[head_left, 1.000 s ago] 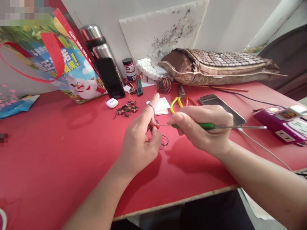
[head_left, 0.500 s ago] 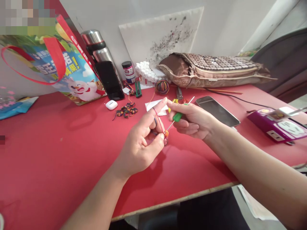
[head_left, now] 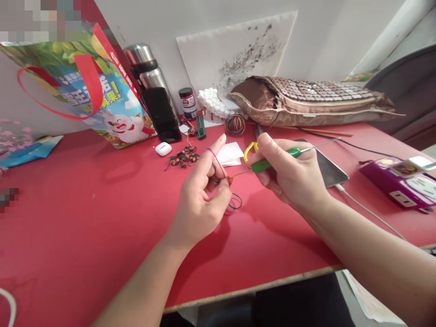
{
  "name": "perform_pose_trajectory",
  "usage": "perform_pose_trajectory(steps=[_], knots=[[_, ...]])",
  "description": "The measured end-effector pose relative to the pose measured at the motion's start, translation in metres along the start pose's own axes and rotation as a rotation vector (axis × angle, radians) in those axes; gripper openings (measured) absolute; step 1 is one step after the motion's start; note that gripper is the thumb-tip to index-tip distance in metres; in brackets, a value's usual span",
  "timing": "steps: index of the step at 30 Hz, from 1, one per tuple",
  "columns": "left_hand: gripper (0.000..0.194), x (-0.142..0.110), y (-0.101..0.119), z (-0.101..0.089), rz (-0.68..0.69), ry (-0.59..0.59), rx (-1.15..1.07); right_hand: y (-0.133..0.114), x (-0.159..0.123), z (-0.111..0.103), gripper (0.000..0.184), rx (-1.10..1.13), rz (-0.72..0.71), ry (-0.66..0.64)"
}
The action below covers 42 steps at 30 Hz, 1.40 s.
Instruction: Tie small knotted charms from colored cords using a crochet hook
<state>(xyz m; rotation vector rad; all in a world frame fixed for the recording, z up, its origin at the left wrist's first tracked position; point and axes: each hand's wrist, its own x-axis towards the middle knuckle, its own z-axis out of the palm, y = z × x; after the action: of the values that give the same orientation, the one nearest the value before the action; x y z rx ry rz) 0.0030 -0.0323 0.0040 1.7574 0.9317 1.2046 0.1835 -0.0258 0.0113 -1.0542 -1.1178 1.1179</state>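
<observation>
My right hand (head_left: 289, 170) is closed round the green handle of a crochet hook (head_left: 261, 165), whose thin metal shaft points left. Its tip meets a small orange piece of crochet (head_left: 230, 180) pinched between the thumb and fingers of my left hand (head_left: 202, 195). A strand of pinkish-red yarn (head_left: 218, 162) loops over my raised left index finger and runs down to the piece. Below the pinch, a dark and pink loop of yarn (head_left: 235, 201) hangs over the red table. Much of the crochet piece is hidden by my left fingers.
Behind my hands lie a multicolour yarn ball (head_left: 235, 125), white paper (head_left: 230, 154), yellow-handled pliers (head_left: 250, 150) and knotted yarn pieces (head_left: 184, 157). A phone (head_left: 329, 165) and purple power strip (head_left: 398, 179) are at right. A gift bag (head_left: 112, 100) and thermos (head_left: 146, 68) stand left.
My right hand has turned and moved right, its grip now over the hook's handle, and the hook lies flatter. My left hand has shifted slightly left. The whole view has shifted a little.
</observation>
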Motion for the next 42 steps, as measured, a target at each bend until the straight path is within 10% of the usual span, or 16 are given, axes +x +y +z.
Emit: perform_pose_trajectory(steps=[9,21,42], knots=[[0.063,-0.003,-0.006,-0.001,0.082,0.009,0.190,0.000,-0.015,0.000,0.042,-0.304,-0.432,-0.113],[0.070,-0.008,-0.011,-0.003,-0.018,-0.193,-0.074,0.018,0.018,-0.006,0.045,0.268,0.472,-0.207],[0.065,-0.002,0.010,-0.009,-0.109,0.025,-0.362,0.031,0.009,-0.001,0.024,0.687,0.458,-0.488]])
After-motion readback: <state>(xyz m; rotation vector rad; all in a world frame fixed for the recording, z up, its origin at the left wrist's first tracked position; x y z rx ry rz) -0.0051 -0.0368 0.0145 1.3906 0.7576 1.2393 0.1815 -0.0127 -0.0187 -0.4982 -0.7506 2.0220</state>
